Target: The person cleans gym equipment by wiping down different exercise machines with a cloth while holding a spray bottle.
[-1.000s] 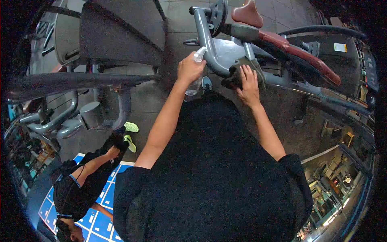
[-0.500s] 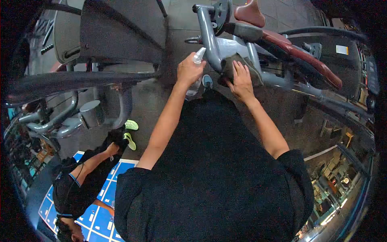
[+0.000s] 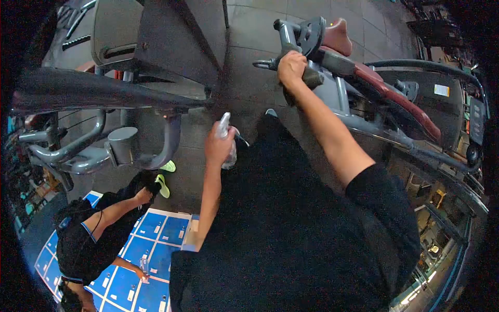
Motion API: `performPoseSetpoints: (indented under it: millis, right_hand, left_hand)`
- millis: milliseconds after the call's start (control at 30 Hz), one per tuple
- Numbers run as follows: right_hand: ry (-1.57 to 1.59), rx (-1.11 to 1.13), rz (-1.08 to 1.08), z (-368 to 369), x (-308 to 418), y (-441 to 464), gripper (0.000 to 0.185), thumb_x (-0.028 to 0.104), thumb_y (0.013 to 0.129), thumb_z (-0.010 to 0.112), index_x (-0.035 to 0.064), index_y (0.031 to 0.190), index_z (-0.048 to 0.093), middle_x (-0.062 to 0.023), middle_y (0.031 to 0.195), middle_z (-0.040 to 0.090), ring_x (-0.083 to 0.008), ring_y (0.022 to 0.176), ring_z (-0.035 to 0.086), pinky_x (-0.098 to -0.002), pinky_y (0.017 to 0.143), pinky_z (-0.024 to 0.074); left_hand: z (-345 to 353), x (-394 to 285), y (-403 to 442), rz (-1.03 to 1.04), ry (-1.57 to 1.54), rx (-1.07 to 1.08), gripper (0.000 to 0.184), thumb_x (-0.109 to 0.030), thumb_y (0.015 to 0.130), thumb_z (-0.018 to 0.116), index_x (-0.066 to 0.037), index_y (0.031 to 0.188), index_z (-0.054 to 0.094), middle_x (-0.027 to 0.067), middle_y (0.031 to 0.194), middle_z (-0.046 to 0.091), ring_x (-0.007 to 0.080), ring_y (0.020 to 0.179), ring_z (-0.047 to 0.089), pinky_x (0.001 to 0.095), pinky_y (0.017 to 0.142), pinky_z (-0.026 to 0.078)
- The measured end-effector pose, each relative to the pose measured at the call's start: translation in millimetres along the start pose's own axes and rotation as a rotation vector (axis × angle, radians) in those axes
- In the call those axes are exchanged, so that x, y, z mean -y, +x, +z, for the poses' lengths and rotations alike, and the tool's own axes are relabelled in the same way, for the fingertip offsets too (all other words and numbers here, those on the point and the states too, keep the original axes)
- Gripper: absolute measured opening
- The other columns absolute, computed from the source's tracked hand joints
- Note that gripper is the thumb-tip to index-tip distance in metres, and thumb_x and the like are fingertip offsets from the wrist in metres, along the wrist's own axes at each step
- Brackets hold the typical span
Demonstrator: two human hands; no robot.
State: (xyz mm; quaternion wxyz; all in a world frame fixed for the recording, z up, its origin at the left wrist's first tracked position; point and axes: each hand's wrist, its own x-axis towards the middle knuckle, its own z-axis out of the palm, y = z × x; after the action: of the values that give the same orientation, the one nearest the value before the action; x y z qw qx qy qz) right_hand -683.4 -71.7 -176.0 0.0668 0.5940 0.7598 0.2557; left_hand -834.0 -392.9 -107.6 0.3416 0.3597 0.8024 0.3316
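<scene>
My left hand [image 3: 218, 147] is closed round a clear spray bottle [image 3: 224, 125] with a whitish nozzle, held low in front of my body. My right hand [image 3: 292, 68] grips a dark cloth [image 3: 313, 78] against the upright grey tube of a gym machine [image 3: 286, 34]. Part of the cloth bunches out to the right of the hand. The fingertips curl over the tube and are partly hidden.
Reddish-brown pads [image 3: 382, 86] and a long grey bar belong to the machine on the right. Another machine with a grey frame [image 3: 156, 151] stands at left. A person in black [image 3: 88, 239] is by blue lockers [image 3: 150, 249], holding a bottle-like object.
My right hand has moved up and left along the machine's tube with the cloth. My left hand has lowered the spray bottle toward my body, and the view has shifted slightly.
</scene>
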Motion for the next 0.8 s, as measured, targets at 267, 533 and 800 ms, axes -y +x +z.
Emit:
performPoseSetpoints:
  millis: [267, 533, 800]
  right_hand:
    - [0.167, 0.251, 0.117, 46.1, 38.0, 123.3, 0.044, 0.022, 0.095, 0.056, -0.012, 0.124, 0.059, -0.0307, 0.116, 0.064, -0.046, 0.107, 0.064, -0.0526, 0.086, 0.0553]
    - [0.344, 0.326, 0.059, 7.5, 11.5, 113.6, 0.054, 0.027, 0.083, 0.071, -0.0084, 0.122, 0.059, -0.0261, 0.123, 0.063, -0.0365, 0.111, 0.067, -0.0438, 0.09, 0.0579]
    - [0.171, -0.096, -0.333, -89.6, -84.1, -117.1, 0.05, 0.025, 0.08, 0.064, -0.0048, 0.12, 0.057, -0.0157, 0.111, 0.059, -0.025, 0.095, 0.056, -0.0358, 0.076, 0.0463]
  left_hand:
    - [-26.9, 22.4, -44.4, -0.167, 0.052, -0.115, 0.051, -0.027, 0.089, 0.071, -0.014, 0.137, 0.061, 0.0105, 0.104, 0.07, 0.0304, 0.096, 0.069, 0.0424, 0.084, 0.053]
    - [-10.7, 23.4, -47.6, -0.105, -0.089, -0.068, 0.045, -0.03, 0.092, 0.069, -0.012, 0.132, 0.063, 0.0116, 0.105, 0.071, 0.0331, 0.095, 0.069, 0.0435, 0.084, 0.054]
    - [-17.7, 31.3, -12.9, -0.009, -0.07, 0.101, 0.031, -0.03, 0.087, 0.075, -0.01, 0.11, 0.067, 0.0109, 0.099, 0.072, 0.0327, 0.096, 0.07, 0.0443, 0.082, 0.053]
